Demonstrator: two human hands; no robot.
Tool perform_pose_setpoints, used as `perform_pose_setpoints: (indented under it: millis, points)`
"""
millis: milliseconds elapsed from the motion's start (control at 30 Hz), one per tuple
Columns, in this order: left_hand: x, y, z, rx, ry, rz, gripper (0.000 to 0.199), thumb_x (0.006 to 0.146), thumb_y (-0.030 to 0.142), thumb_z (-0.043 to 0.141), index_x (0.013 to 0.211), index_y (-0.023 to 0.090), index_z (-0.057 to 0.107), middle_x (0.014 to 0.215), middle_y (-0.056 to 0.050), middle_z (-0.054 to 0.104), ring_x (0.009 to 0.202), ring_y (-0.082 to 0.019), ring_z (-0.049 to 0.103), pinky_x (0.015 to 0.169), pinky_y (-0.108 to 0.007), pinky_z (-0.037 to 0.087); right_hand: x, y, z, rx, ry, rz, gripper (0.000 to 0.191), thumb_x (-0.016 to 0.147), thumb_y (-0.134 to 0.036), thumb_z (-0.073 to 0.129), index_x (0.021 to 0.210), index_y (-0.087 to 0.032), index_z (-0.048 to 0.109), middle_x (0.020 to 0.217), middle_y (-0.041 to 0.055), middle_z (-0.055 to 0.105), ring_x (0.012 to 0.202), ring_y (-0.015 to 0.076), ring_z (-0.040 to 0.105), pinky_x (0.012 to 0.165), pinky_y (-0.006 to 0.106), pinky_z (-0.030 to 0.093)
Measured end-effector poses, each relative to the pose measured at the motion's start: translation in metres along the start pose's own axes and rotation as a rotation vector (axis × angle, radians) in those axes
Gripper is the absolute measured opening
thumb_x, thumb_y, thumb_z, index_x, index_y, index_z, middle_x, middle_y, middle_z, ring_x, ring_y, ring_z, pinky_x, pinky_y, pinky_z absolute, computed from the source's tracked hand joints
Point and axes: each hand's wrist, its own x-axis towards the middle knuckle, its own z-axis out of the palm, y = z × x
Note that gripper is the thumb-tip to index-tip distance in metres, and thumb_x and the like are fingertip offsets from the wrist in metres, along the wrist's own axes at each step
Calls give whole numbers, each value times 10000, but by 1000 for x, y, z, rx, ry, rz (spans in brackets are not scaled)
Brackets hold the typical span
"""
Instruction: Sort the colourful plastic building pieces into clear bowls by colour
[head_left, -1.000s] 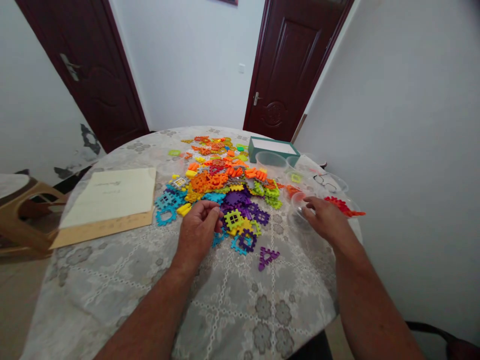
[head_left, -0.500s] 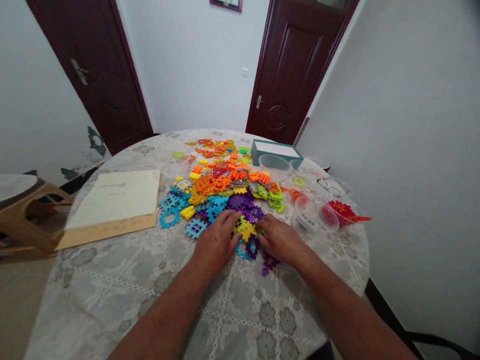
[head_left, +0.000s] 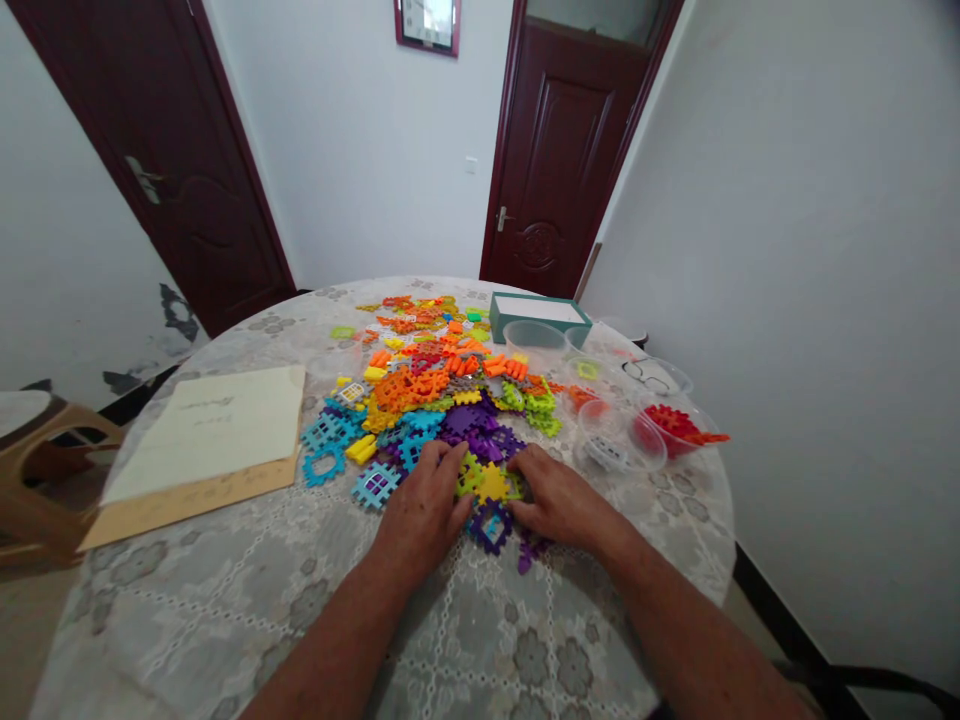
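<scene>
My left hand (head_left: 424, 505) is closed at the left side of a lime-green toothed plastic building piece (head_left: 469, 473), thumb and fingers at its edge. A yellow toothed piece (head_left: 493, 483) lies against it, between my two hands. From the other side, my right hand (head_left: 562, 498) has its fingers closed on the right edge of these joined pieces; the exact grip is partly hidden. Just in front is a dark purple square frame piece (head_left: 480, 532) with light blue showing in its opening. A purple piece (head_left: 527, 553) lies below my right hand.
A heap of building pieces, with orange ones (head_left: 411, 388) and blue ones (head_left: 326, 428), spreads behind my hands. Paper on a brown envelope (head_left: 202, 500) lies left. A green box (head_left: 541, 310), clear tubs (head_left: 621, 437) and red pieces in a tub (head_left: 675, 425) stand right.
The view has tilted up slightly, so the table sits lower in the picture. My hands stay at the lime-green and yellow pieces, and the dark purple frame in front shows more fully.
</scene>
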Motion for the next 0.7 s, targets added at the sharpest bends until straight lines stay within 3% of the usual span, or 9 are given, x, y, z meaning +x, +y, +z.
perform_pose_setpoints:
  millis: [133,300,467,600,700]
  points:
    - [2,1,-2,-98,49,-14,428,912,207,602,1339,227,580,1249,-121,600,1123,-262,652,992,-424,560,-1,1,-2,30,8,-29,497,871,-268,671,1348,-167,576,1291,161,620,1172,300,614,1004,429,499]
    - [5,8,-11,-225,26,-162,381,943,260,588,1323,237,587,1211,-107,706,1127,-272,683,1006,-420,524,-3,5,-6,59,3,-65,405,836,-256,708,1233,-210,647,1149,103,655,1066,280,629,941,404,516]
    - [6,15,-21,-407,80,-373,417,949,373,600,1350,262,621,1033,-59,743,906,-244,728,816,-351,561,-5,12,-9,54,89,-64,382,868,-285,684,1241,-216,631,1080,85,624,995,261,618,898,393,518]
    - [7,17,-21,-628,47,-527,431,967,401,567,1369,252,605,1026,-44,741,612,-159,702,607,-279,560,-5,11,-10,61,179,-98,431,892,-304,669,1305,-213,584,1120,96,596,1040,272,599,925,418,515]
    - [7,17,-17,-749,24,-536,435,958,387,583,1373,255,601,1108,-63,740,604,-146,706,589,-276,586,-5,3,-9,112,244,-149,453,890,-280,679,1327,-225,572,1107,89,587,1047,266,587,937,415,511]
